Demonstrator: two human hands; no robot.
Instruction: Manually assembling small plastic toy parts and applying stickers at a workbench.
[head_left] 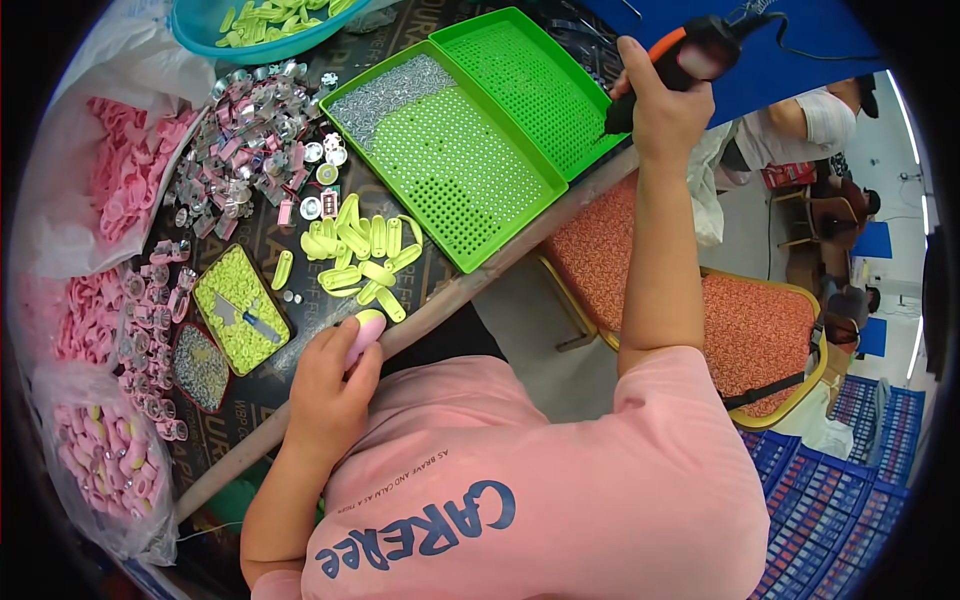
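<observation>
My left hand (330, 378) is closed around a small pink and yellow-green plastic case (366, 332) at the table's near edge. Raised at the upper right, my right hand (668, 118) grips a black and orange electric screwdriver (690, 50). Its dark tip is beside the right rim of a bright green perforated tray (480, 185). One half of that tray holds a heap of small silver screws (395, 95). Several yellow-green plastic shells (378, 238) lie loose between the tray and my left hand.
A small tray of yellow-green bits (232, 345) has a blade-like tool on it. Nearby are a dish of tiny metal parts (200, 368), heaped electronic modules (250, 150), bags of pink parts (130, 175) and a teal basin (265, 45). An orange chair (740, 335) stands at right; people sit beyond.
</observation>
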